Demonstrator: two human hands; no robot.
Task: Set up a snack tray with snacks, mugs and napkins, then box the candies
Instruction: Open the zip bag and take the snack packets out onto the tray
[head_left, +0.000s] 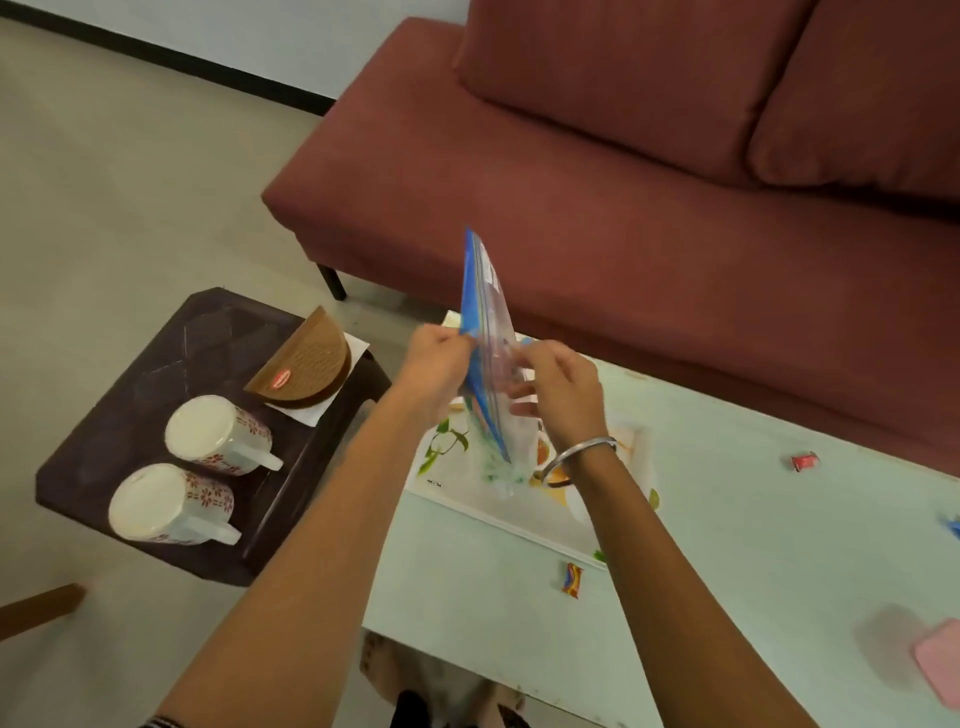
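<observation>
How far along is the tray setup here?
Early. Both hands, left and right, hold a snack bag over the bare tray. Mugs and napkin holder still sit on the stool; candies lie loose.

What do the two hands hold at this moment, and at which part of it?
Both hands hold one blue-and-clear snack bag above the tray: left hand pinches its left edge, right hand its right side, near mid-height.
</observation>
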